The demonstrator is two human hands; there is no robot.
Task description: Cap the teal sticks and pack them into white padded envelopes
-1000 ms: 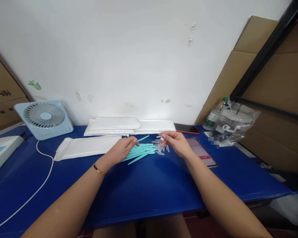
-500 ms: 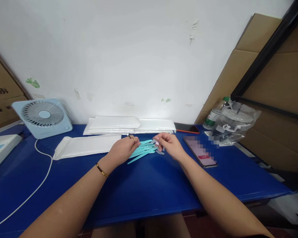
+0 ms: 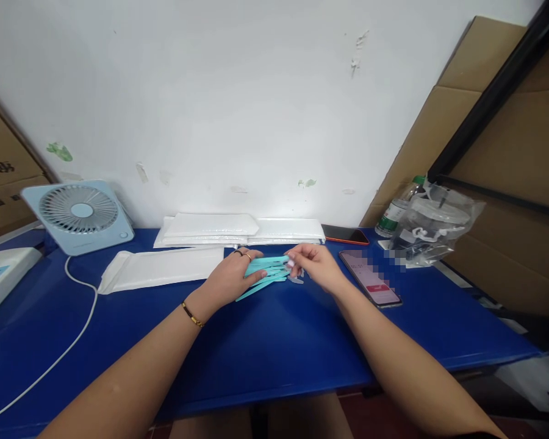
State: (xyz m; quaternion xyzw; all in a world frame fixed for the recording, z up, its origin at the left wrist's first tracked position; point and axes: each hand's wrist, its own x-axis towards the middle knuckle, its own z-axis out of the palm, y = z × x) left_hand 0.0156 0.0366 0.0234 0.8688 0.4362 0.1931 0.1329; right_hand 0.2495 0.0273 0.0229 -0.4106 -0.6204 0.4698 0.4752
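A bundle of thin turquoise sticks (image 3: 266, 272) lies on the blue table (image 3: 274, 341) in the middle. My left hand (image 3: 232, 274), with rings and a gold bracelet, grips the bundle at its left end. My right hand (image 3: 315, 266) pinches the sticks' right tips, where small clear plastic caps (image 3: 295, 280) lie on the table.
White padded envelopes (image 3: 160, 268) lie left of the hands, and more are stacked (image 3: 242, 228) at the wall. A small fan (image 3: 80, 213) with a white cable (image 3: 68, 317) stands left. Two phones (image 3: 370, 277) and a bagged bottle (image 3: 425, 228) sit right.
My left hand went from holding one stick to closing over the whole bundle. My right hand moved left to the sticks' tips, and the sticks are gathered tighter.
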